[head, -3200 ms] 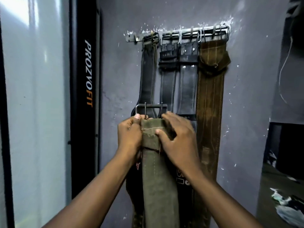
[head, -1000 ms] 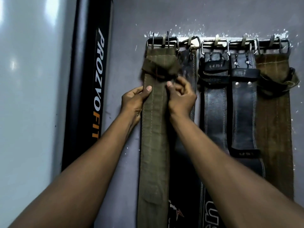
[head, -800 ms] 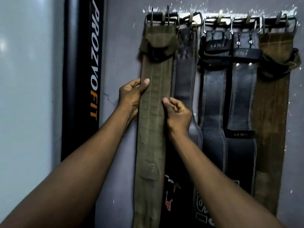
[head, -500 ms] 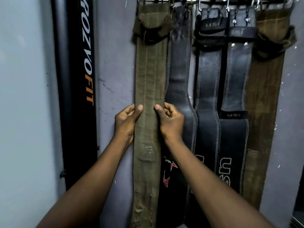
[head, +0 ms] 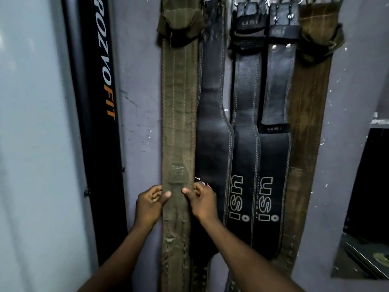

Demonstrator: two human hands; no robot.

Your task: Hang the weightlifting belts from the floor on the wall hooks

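An olive green weightlifting belt (head: 179, 106) hangs flat against the grey wall at the left end of a row of belts. My left hand (head: 149, 204) pinches its left edge and my right hand (head: 201, 202) pinches its right edge, both low on the strap. To its right hang a plain black leather belt (head: 212, 131), two black belts marked USI (head: 246, 144) (head: 273, 157), and a brown suede belt (head: 305, 114). The hook rail is cut off at the top edge; only buckle parts (head: 267, 2) show.
A black upright post (head: 99, 114) with orange and white lettering stands left of the belts, beside a pale panel (head: 31, 144). A dark opening with a ledge (head: 366, 249) lies at the lower right.
The olive belt went from held in front of me up onto the rail. My hands then slid down its edges from near the buckle to its lower part, and the view tilted down.
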